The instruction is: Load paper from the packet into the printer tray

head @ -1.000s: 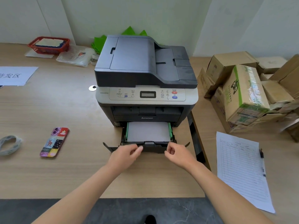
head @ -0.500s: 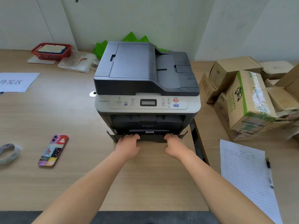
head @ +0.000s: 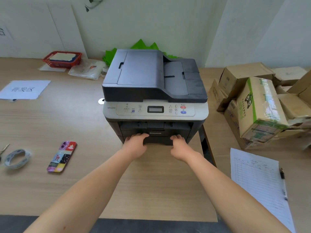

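Note:
A dark grey and silver printer [head: 154,91] stands on the wooden desk [head: 159,185] straight ahead. Its paper tray [head: 158,139] sits flush in the bottom of the front, and the paper inside is hidden. My left hand [head: 136,144] presses flat against the tray front on the left. My right hand [head: 180,145] presses against it on the right. Both hands have fingers spread on the panel and grasp nothing. No paper packet is in view.
A phone [head: 62,156] in a colourful case and a tape roll [head: 16,158] lie left of my arms. A printed form [head: 259,180] with a pen [head: 283,184] lies at right. Cardboard boxes [head: 259,106] pile up right of the printer. A red basket [head: 62,58] is far back left.
The tray, pulled out with white paper showing a second ago, has been pushed fully into the printer. Both hands moved forward with it, and the front flap has closed.

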